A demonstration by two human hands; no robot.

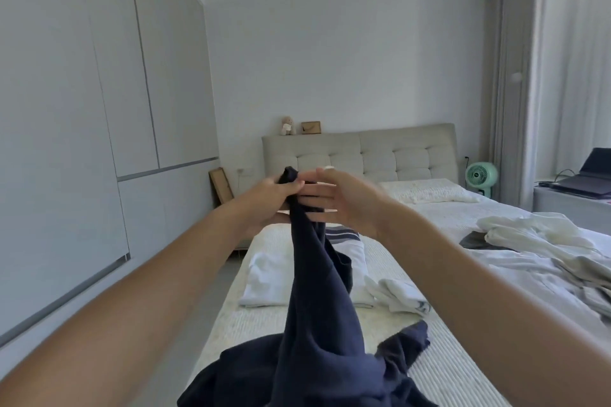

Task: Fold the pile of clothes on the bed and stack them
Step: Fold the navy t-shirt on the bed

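A dark navy garment [317, 307] hangs from my raised hands down to the bed [446, 370], its lower part bunched on the cover. My left hand [274, 195] grips the top end of it, a tip of cloth sticking up above the fingers. My right hand [334, 198] is beside it with straight fingers touching the cloth just below. Folded white pieces [267, 284] and a striped folded piece [350, 241] lie stacked on the bed behind the garment. A pile of white and grey clothes [542, 241] lies unfolded at the right.
A small white item [400, 297] lies right of the folded stack. Grey wardrobe doors [99, 109] line the left wall. A padded headboard [363, 152], a pillow [429, 190], a green fan [481, 175] and a laptop [585, 175] on a side table are beyond.
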